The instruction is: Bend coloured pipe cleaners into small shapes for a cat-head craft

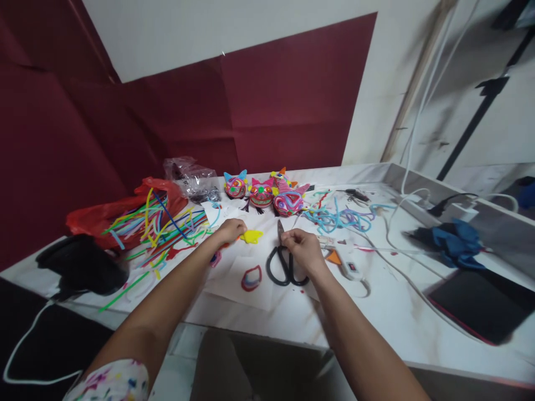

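My left hand (232, 230) has its fingers closed at the left end of a small flat yellow piece (251, 236), just above the table. Under that hand a bit of orange shows, mostly covered. My right hand (301, 249) pinches a pair of black-handled scissors (278, 266) near the pivot, the blades pointing away from me and the handle loops towards me. Between my forearms a ring of red and blue pipe cleaner (251, 278) lies on white paper (234, 295). A pink and purple curled piece (215, 258) is beside my left wrist.
Several colourful tufted animal heads (261, 195) stand at the back. Loose pipe cleaners (156, 223) spill from a red plastic bag (100, 211) at left; blue and purple strands (338, 217) lie right. A glue gun (350, 268), cables and a black tablet (480, 303) are further right.
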Action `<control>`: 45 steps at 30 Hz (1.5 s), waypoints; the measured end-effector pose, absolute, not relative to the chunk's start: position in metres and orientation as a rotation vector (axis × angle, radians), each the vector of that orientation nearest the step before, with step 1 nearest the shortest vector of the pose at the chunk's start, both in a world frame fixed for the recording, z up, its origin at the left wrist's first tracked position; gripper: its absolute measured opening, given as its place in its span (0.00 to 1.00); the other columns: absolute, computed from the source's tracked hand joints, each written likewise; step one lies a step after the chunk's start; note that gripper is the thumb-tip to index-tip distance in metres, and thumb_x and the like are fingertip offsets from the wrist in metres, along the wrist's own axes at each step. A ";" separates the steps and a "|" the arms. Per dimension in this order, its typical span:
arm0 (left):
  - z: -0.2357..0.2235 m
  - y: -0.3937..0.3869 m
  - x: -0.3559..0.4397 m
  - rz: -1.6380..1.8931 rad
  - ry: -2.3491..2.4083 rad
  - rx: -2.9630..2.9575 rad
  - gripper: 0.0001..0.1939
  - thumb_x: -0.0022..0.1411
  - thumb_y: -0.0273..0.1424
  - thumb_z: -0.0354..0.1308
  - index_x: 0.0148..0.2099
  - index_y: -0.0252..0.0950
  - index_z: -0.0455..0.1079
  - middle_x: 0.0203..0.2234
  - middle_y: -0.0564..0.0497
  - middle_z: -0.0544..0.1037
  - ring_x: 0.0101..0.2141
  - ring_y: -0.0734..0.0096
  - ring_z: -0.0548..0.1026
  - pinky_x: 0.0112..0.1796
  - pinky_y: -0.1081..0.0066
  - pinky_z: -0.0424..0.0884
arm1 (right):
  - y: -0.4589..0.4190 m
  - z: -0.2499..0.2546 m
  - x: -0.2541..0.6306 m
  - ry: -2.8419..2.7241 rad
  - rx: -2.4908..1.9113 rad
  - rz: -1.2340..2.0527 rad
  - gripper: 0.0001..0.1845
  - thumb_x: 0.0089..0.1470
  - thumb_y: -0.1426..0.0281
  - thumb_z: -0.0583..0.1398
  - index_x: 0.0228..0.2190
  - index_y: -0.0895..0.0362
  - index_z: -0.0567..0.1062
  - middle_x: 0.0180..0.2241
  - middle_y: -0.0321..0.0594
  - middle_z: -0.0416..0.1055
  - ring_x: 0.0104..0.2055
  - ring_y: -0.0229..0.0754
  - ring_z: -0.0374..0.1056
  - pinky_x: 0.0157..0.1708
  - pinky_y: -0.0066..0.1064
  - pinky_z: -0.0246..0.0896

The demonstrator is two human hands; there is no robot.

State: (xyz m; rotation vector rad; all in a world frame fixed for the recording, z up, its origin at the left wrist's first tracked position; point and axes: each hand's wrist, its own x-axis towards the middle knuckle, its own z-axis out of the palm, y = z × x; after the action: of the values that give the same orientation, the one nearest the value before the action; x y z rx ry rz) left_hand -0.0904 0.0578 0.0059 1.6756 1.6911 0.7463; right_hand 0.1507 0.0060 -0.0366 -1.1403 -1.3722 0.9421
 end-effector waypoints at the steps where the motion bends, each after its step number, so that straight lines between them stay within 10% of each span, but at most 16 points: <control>1: 0.007 0.063 -0.090 0.732 1.675 1.724 0.06 0.40 0.23 0.66 0.20 0.38 0.72 0.16 0.55 0.71 0.22 0.73 0.64 0.24 0.75 0.55 | 0.006 -0.036 0.151 -1.378 -1.144 0.937 0.13 0.45 0.60 0.60 0.26 0.56 0.78 0.21 0.37 0.73 0.24 0.40 0.65 0.26 0.31 0.58; 18: 0.001 0.092 -0.098 0.494 1.562 1.910 0.18 0.23 0.17 0.69 0.21 0.41 0.73 0.18 0.59 0.68 0.22 0.75 0.61 0.23 0.75 0.51 | 0.002 -0.030 0.152 -1.398 -1.176 0.888 0.12 0.45 0.59 0.61 0.23 0.55 0.78 0.17 0.35 0.71 0.23 0.41 0.65 0.25 0.30 0.56; 31: 0.014 0.045 -0.069 0.768 1.334 1.534 0.20 0.44 0.37 0.70 0.36 0.38 0.64 0.19 0.55 0.75 0.18 0.75 0.70 0.22 0.75 0.62 | 0.001 -0.023 0.143 -1.212 -1.139 1.173 0.11 0.43 0.64 0.64 0.30 0.56 0.76 0.17 0.30 0.68 0.19 0.37 0.65 0.18 0.27 0.56; 45: 0.010 0.004 -0.023 0.988 1.052 1.165 0.18 0.48 0.26 0.69 0.40 0.35 0.67 0.25 0.53 0.77 0.22 0.75 0.76 0.23 0.79 0.69 | 0.001 -0.019 0.142 -1.053 -0.985 1.331 0.14 0.42 0.61 0.65 0.18 0.57 0.69 0.10 0.30 0.65 0.11 0.29 0.53 0.11 0.22 0.48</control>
State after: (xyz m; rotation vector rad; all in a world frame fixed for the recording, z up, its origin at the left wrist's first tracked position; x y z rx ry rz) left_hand -0.0225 0.0037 0.0100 1.1649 1.0520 0.9876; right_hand 0.1420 0.0015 -0.0191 -0.9848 -1.0532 1.3313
